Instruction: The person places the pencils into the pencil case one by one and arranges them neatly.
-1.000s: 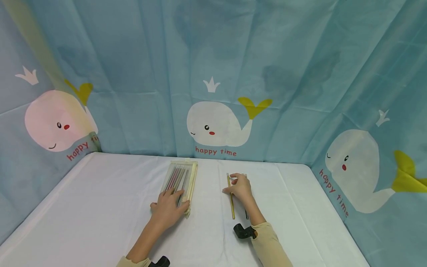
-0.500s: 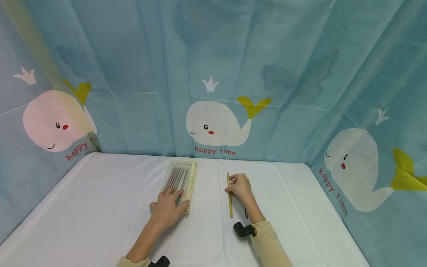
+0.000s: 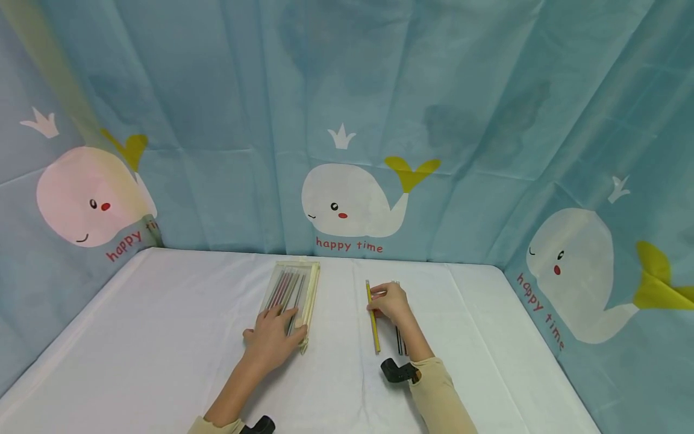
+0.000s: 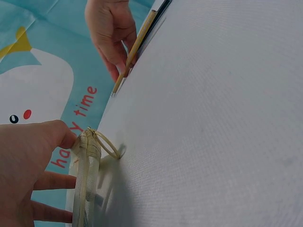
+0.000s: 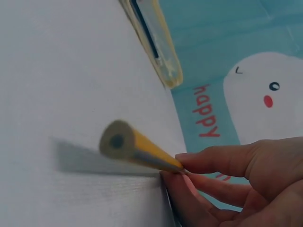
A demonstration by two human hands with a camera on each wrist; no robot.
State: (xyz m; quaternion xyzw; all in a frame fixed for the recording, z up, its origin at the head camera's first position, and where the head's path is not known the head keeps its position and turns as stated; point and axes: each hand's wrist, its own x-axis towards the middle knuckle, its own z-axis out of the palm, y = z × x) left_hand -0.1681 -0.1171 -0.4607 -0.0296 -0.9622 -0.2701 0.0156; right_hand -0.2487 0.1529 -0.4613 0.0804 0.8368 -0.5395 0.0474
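A yellow pencil (image 3: pixel 375 333) lies along the white tablecloth, slightly right of the middle. My right hand (image 3: pixel 393 303) pinches it between thumb and fingers; in the right wrist view the unsharpened end of the pencil (image 5: pixel 124 142) points toward the camera, lifted off the cloth with a shadow under it. To the left, a clear pouch with a pale yellow zip edge (image 3: pixel 314 286) lies flat, with several pencils (image 3: pixel 286 288) inside. My left hand (image 3: pixel 271 339) rests spread on its near part, thumb at the zip side (image 4: pixel 85 163).
Dark pencils (image 3: pixel 400 342) lie just right of the yellow one, partly hidden by my right hand and forearm. A blue curtain (image 3: pixel 228 120) with printed whales hangs behind the table (image 3: pixel 135 337).
The right fingers have closed on the yellow pencil, and its near end has shifted and swung slightly. The left hand and the pouch have stayed put.
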